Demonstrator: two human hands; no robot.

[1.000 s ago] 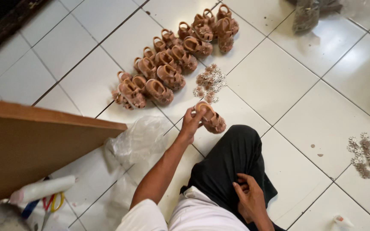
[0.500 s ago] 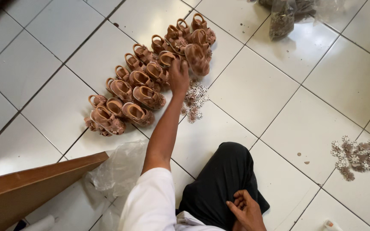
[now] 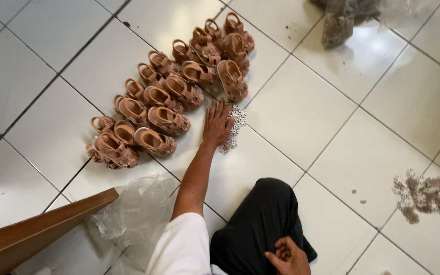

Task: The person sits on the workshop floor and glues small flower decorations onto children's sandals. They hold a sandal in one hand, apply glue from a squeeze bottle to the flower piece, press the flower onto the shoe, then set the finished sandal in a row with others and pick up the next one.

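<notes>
Wooden brown board edge (image 3: 36, 237) at far lower left, well apart from either hand, with a crumpled clear plastic bag (image 3: 138, 209) just beside it, below and left of the left hand.

Up-left of the left hand: small tan-pink rubber child sandals (image 3: 169, 97) lined up in a double row on the white tiled floor (image 3: 306, 117). The row's long axis runs diagonally, from lower left near the board up to the right. Each sandal lies across that axis with its open strap side up; toes seem to point lower right, though I cannot be sure for all of them. Packed touching, likely to keep pairs together and countable.

Left hand (image 3: 217, 125): arm stretched out, palm down, fingers spread wide and flat, holding nothing. It rests on the floor just right of the nearest sandals, fingertips close to the upper end of the row. Under and just right of it sits a small pile of pale flower-shaped trim pieces (image 3: 234, 127), touching the hand's edge.

Right hand (image 3: 287, 257): low in view, loosely curled on the black trouser leg (image 3: 260, 224). Whether it holds anything I cannot tell.

Far right of both hands: second heap of brownish-white flower pieces (image 3: 423, 193), well apart. Top right: a clear bag with dark contents (image 3: 339, 23).
</notes>
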